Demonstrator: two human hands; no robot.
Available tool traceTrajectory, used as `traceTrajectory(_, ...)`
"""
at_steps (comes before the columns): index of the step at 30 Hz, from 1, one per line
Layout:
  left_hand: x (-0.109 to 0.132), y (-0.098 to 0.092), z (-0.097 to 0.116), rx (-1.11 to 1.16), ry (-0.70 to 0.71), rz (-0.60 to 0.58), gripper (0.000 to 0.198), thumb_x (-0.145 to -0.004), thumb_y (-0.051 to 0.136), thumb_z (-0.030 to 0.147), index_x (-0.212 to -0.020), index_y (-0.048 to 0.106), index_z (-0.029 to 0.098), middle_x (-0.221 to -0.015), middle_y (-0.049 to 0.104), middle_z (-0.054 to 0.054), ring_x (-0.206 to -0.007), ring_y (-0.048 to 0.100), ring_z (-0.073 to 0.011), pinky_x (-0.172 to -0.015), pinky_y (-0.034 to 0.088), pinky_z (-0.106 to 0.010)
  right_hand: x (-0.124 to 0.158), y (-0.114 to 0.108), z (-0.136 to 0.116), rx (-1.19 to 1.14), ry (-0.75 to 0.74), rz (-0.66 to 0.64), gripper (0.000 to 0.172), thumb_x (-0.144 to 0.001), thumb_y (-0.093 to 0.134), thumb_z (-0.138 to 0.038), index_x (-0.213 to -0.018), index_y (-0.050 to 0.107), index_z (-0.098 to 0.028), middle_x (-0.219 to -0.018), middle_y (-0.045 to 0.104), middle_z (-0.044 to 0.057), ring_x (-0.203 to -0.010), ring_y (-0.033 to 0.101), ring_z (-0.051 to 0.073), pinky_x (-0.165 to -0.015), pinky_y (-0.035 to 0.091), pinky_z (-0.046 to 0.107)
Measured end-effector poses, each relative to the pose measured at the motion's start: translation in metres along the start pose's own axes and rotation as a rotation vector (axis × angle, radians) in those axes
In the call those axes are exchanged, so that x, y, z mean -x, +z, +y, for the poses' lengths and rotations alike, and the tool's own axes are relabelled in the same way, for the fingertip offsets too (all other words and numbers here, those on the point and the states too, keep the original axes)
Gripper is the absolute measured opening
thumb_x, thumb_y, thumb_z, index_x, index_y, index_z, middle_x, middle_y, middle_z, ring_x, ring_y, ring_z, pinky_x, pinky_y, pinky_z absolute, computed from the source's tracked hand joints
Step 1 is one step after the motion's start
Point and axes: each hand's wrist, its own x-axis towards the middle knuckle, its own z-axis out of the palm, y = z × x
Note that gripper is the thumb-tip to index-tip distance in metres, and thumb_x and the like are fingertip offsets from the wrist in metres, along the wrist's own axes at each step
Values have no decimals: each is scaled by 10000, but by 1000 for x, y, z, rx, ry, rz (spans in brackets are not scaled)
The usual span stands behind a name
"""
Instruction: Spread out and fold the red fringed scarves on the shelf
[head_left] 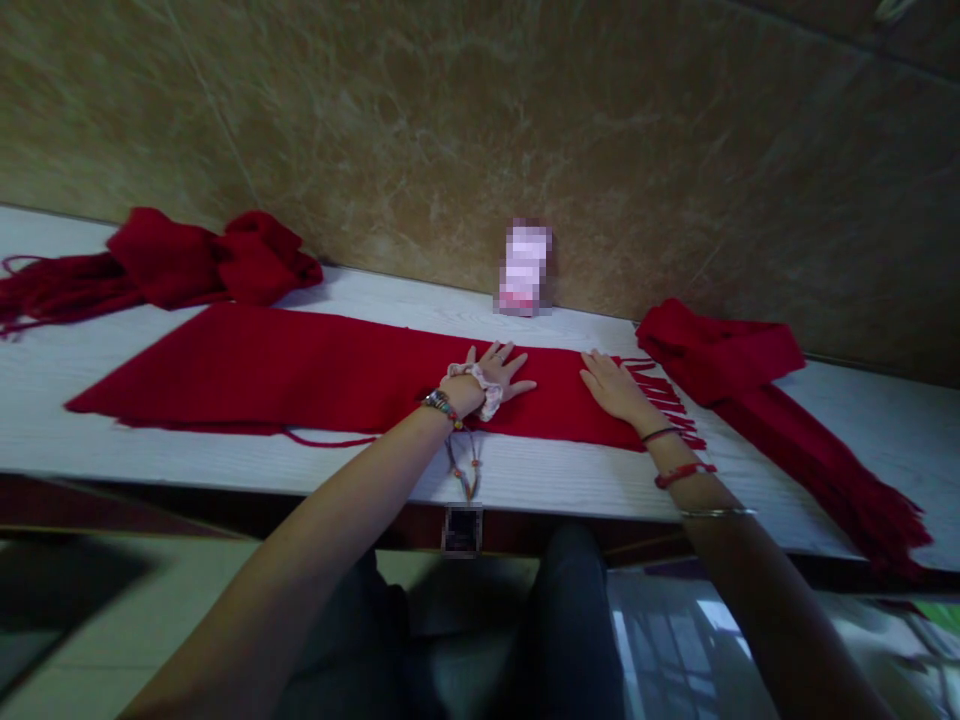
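A red scarf (330,365) lies spread in a long flat strip on the white wood-grain tabletop, its fringe at the right end and its left end slanting to a point. My left hand (499,378) rests on it right of its middle, palm down with fingers spread. Near the fringed end, my right hand (611,385) lies flat on the cloth, fingers stretched out. Neither hand grips anything. A thin red strand (330,442) sticks out from the scarf's front edge.
A bunched red scarf (217,262) lies at the back left. Another red scarf (739,375), loosely folded, trails toward the front right edge. A blurred pinkish-white object (525,268) stands against the brown marbled wall (420,130). The narrow tabletop (225,455) ends just before my legs.
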Motion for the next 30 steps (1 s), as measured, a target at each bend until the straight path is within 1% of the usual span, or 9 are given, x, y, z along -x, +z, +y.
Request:
traceTrajectory(4,11,1,-25,-49,58,4,543,-901,282,495,-1387,250,257,-1462,176,-43,-1341,121,-240,-1056,145,-470,2,-3,1,25,12,-26,511,-921,186,-351,-1377,284,-142,-1436,269,128,-1306,245,264,-1034,247,464)
traceTrajectory(8,29,-7,-56,-78,-23,-1,509,-919,251,448,-1384,261,243,-1454,204,-42,-1333,165,-223,-1052,177,-453,2,-3,1,22,-1,-20,506,-918,196,-342,-1372,291,-142,-1431,275,134,-1300,259,272,-1020,264,482)
traceTrajectory(12,51,-10,-85,-150,-52,11,492,-922,250,416,-1385,257,249,-1452,211,-38,-1332,170,-215,-1049,189,-438,3,-2,0,26,0,-10,504,-915,196,-325,-1370,292,-132,-1429,281,136,-1300,262,268,-1023,261,477)
traceTrajectory(17,72,-13,-109,-170,-127,-4,502,-923,216,414,-1391,236,234,-1457,194,-53,-1340,141,-205,-1046,190,-435,3,0,3,49,8,-12,506,-914,193,-330,-1367,296,-129,-1428,282,139,-1299,265,262,-1023,265,471)
traceTrajectory(20,72,-17,-109,-168,-156,-7,497,-917,238,405,-1372,289,209,-1440,245,-71,-1331,173,-216,-1048,189,-426,-2,-6,0,65,21,-32,499,-907,224,-325,-1352,321,-123,-1418,300,151,-1284,295,276,-1007,281,493)
traceTrajectory(23,62,-27,-95,-181,-150,1,476,-897,317,420,-1336,352,241,-1425,285,-45,-1323,204,-218,-1058,182,-402,-12,-20,-18,73,-14,14,506,-894,279,-333,-1334,348,-94,-1414,296,180,-1293,268,299,-1007,260,522)
traceTrajectory(25,54,-35,-82,-190,-104,6,476,-889,355,413,-1330,360,232,-1428,278,-50,-1316,225,-212,-1056,203,-386,-18,-30,-40,25,-115,61,526,-890,297,-364,-1337,344,-90,-1423,276,178,-1307,239,289,-1025,243,502)
traceTrajectory(27,45,-39,-70,-183,-65,26,484,-893,361,399,-1335,347,203,-1427,275,-74,-1304,254,-210,-1039,247,-386,-20,-34,-64,-52,-279,58,543,-888,300,-404,-1342,342,-108,-1432,268,154,-1313,232,260,-1039,244,464)
traceTrajectory(30,35,-33,-63,-156,-36,66,493,-908,330,396,-1347,324,172,-1416,295,-91,-1289,286,-203,-1025,283,-362,-16,-28,-91,-126,-473,8,565,-881,321,-434,-1348,338,-116,-1424,291,140,-1314,233,240,-1049,234,455)
